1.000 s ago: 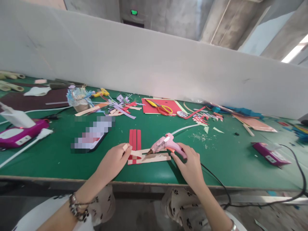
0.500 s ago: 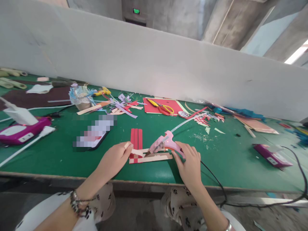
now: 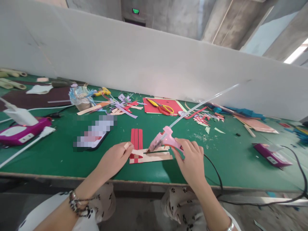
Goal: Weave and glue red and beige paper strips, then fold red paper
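Note:
My right hand point(image 3: 190, 160) is closed round the handle of a pink hot glue gun point(image 3: 161, 140). A long clear glue stick point(image 3: 199, 105) sticks out of its back, and its nozzle points down-left at the cream strips. Between thumb and fingers, my left hand point(image 3: 118, 157) pinches the end of a cream paper strip point(image 3: 137, 152), which is lifted and bent back over the weave. Red paper strips point(image 3: 136, 138) run away from me and cross cream paper strips point(image 3: 156, 158) that reach to the right. At their crossing lies a small checked patch, partly hidden by the lifted strip.
A phone point(image 3: 96, 133) lies to the left. Behind are yellow-handled scissors point(image 3: 166, 107) on red paper point(image 3: 150, 108), paper scraps point(image 3: 122, 106) and a yellow glue gun point(image 3: 103, 91). Purple power strips point(image 3: 26, 131) stand at both sides. A black cord point(image 3: 216, 175) trails right.
The glue gun and my right hand have shifted slightly, with the nozzle a little higher and the glue stick pointing further up and right. My left hand keeps its pinch in nearly the same place.

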Demonstrator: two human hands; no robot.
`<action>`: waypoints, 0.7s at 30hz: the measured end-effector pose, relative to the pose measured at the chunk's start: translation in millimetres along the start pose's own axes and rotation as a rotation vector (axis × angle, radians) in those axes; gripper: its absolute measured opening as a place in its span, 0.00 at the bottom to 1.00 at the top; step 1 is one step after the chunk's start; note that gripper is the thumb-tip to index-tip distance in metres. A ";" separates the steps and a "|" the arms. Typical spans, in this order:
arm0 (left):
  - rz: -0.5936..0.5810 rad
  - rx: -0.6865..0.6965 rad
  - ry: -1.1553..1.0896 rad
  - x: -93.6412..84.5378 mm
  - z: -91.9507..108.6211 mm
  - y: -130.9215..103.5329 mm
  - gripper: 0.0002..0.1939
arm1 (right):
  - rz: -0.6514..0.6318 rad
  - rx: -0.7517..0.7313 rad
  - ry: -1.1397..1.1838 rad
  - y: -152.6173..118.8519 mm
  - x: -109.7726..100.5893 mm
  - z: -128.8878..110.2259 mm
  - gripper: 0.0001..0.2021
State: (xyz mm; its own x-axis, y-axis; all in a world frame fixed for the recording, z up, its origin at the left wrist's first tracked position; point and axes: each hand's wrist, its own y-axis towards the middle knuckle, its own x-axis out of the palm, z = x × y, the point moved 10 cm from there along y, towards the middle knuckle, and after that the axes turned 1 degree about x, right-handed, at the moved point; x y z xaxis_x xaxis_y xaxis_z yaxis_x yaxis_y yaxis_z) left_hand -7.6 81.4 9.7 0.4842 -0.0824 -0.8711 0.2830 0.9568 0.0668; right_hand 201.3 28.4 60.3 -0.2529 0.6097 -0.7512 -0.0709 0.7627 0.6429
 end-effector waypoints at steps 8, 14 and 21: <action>-0.029 0.003 0.021 2.4 0.4 2.0 0.18 | -0.022 -0.029 -0.059 4.7 0.2 -7.3 0.16; -0.032 0.014 0.026 4.8 -1.5 3.2 0.18 | -0.016 -0.067 -0.180 5.0 -3.3 -17.4 0.18; -0.027 0.010 0.025 3.7 -1.7 3.1 0.18 | 0.012 -0.123 -0.203 5.4 -8.4 -25.3 0.17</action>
State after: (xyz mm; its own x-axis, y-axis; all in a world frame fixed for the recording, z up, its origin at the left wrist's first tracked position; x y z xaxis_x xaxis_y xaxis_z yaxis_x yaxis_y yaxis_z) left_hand -6.4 84.5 5.9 0.4555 -0.1009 -0.8845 0.3036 0.9516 0.0478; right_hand 178.7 22.0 73.9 -0.0556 0.6592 -0.7499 -0.1891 0.7306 0.6561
